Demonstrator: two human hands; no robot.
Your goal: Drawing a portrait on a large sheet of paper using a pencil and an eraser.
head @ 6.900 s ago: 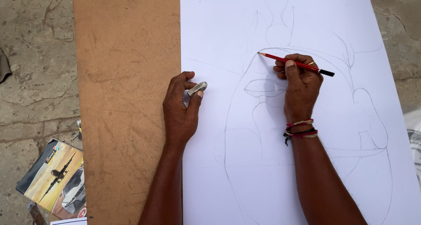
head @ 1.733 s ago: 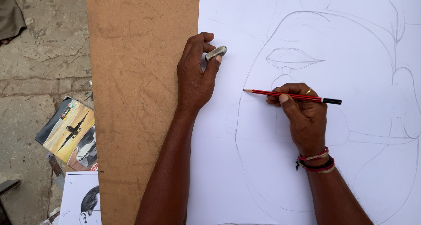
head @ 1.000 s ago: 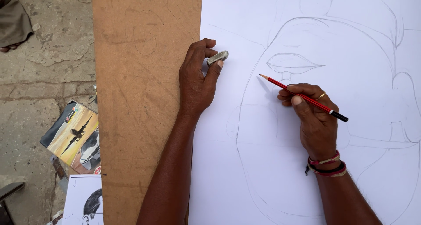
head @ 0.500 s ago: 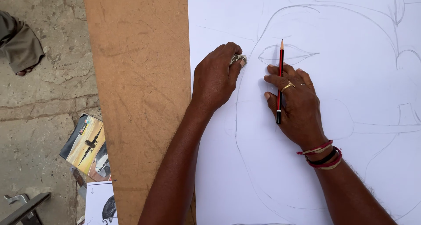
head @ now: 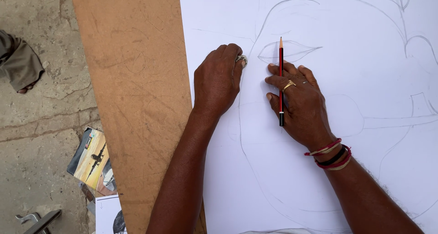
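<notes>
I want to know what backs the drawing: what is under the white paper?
A brown board lies under the paper; its bare strip shows along the paper's left edge. How far it runs beneath is covered by the paper, on which both hands rest.

Both arms are bare, with no sleeves. The right hand [head: 299, 101] wears a gold ring [head: 289, 85] and red, black and tan wrist bands [head: 331, 154].

Cracked concrete floor [head: 41, 124] in daylight

A slim red-and-black wooden pencil [head: 280, 78] lies upright on the large white paper sheet [head: 219, 15], tip toward the sheet's far edge beside a faint pencilled eye.
</notes>
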